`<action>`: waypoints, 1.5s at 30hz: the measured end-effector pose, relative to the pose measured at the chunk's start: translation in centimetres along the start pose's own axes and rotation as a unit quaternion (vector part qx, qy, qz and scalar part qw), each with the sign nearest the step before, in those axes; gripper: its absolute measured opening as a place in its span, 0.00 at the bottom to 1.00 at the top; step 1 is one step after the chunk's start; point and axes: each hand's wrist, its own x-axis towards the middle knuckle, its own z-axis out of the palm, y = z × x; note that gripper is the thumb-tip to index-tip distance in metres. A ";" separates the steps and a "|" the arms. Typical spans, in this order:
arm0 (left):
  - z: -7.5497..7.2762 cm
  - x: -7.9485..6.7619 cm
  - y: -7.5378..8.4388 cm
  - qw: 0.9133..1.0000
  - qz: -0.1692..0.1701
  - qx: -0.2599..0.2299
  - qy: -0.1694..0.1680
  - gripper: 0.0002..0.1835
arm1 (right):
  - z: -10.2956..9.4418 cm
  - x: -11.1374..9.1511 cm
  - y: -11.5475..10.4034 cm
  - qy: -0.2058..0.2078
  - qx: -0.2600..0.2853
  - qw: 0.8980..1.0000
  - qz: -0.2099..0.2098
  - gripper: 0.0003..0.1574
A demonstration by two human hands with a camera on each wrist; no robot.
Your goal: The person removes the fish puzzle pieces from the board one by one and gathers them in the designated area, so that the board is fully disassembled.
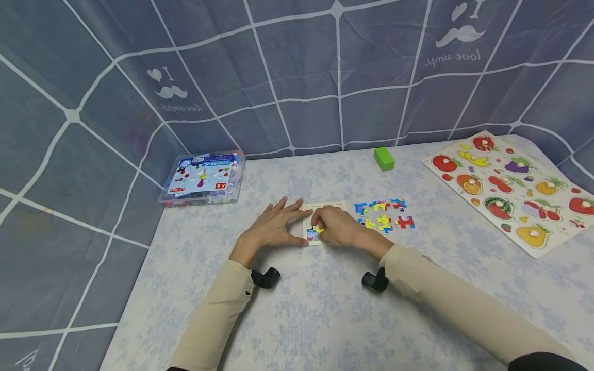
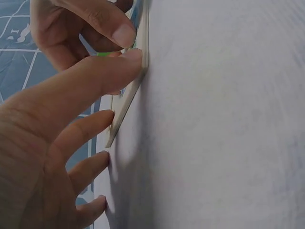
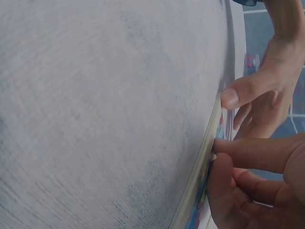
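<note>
A small jigsaw tray (image 1: 345, 204) with a pale wooden rim lies flat on the table, partly hidden by both hands. My left hand (image 1: 275, 225) spreads along its left side, with the thumb on the near left corner. In the left wrist view the fingers of that left hand (image 2: 71, 114) are straight and touch the tray's edge. My right hand (image 1: 341, 226) is over the tray, its fingers curled and pinching a jigsaw piece (image 1: 317, 229) with yellow on it. Most of that piece is covered by the fingers. Loose jigsaw pieces (image 1: 384, 222) lie just to the right.
A green block (image 1: 383, 158) stands at the back. A clear plastic box (image 1: 201, 179) with a printed sheet sits back left. At the right lies a large fruit peg board (image 1: 515, 188). A tiled-pattern curtain (image 1: 306, 77) borders the table's back.
</note>
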 end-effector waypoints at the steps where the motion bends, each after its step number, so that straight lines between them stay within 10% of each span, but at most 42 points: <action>1: 0.0 0.0 0.0 1.000 0.000 0.004 -0.002 0.45 | 0.0 0.0 0.0 -0.001 0.008 1.000 0.000 0.17; 22: 0.2 0.0 0.0 1.000 -0.014 -0.013 -0.010 0.45 | 0.7 -0.7 0.5 0.052 0.106 0.992 -0.040 0.12; 45: 0.1 0.1 0.2 1.000 -0.017 -0.004 -0.012 0.46 | -3.9 -6.3 6.5 0.081 0.168 0.980 0.072 0.12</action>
